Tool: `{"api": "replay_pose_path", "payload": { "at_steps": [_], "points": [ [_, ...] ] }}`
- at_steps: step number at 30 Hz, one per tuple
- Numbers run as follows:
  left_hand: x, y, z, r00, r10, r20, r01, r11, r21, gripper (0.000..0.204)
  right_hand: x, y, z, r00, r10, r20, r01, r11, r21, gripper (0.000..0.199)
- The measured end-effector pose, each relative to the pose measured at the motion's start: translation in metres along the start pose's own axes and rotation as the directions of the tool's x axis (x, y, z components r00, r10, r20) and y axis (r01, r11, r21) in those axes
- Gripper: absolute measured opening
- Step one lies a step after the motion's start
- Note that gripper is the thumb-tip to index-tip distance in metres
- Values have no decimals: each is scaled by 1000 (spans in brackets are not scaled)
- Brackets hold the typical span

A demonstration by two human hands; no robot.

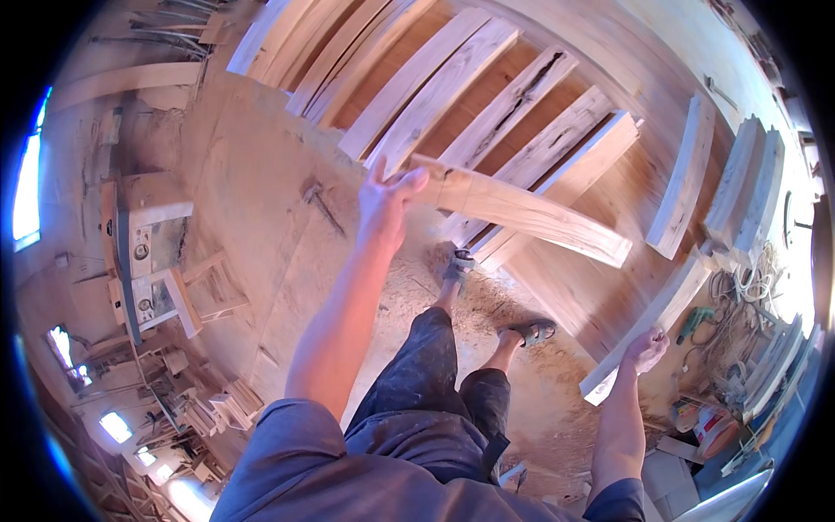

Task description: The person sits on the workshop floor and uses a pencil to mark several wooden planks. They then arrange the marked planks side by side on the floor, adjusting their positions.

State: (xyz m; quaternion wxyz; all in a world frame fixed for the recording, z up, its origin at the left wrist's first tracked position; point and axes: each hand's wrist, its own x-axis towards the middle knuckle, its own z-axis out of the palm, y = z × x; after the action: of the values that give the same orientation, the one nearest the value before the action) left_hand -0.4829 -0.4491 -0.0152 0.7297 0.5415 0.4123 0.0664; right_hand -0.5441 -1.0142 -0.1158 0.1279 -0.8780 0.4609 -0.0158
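My right hand is closed around the near part of a pale curved wooden board, whose far end reaches toward other pieces at the right. My left hand has its fingers spread, with the thumb against the left end of another curved board. That board slants across the ends of several boards lying side by side. One of those, a cracked board, has a long dark split along its face.
The boards lie on a wide wooden worktable. A further curved board and more pieces stand at the right, with a green power tool and coiled cords nearby. A hammer-like tool lies on the dusty floor. A woodworking machine stands left.
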Motion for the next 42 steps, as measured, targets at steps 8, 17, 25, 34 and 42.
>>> {"api": "replay_pose_path", "payload": {
  "at_steps": [8,17,25,34,42],
  "points": [
    [55,-3,-2,997,-47,-64,58,983,177,101,18,30,-1,994,-5,-108,27,979,204,47],
    [1,-19,16,789,449,420,-520,125,845,83,-98,-87,-15,947,77,313,-272,712,647,23],
    [21,11,71,389,-8,921,-921,25,389,79,-214,-186,20,647,-237,724,-377,727,574,22],
    [40,15,66,420,-19,907,-905,62,420,78,-210,-227,-7,827,-338,449,23,818,574,23],
    [51,-2,46,399,59,915,-915,96,392,81,-188,-343,38,466,-877,-116,883,452,128,22]
  ]
}}
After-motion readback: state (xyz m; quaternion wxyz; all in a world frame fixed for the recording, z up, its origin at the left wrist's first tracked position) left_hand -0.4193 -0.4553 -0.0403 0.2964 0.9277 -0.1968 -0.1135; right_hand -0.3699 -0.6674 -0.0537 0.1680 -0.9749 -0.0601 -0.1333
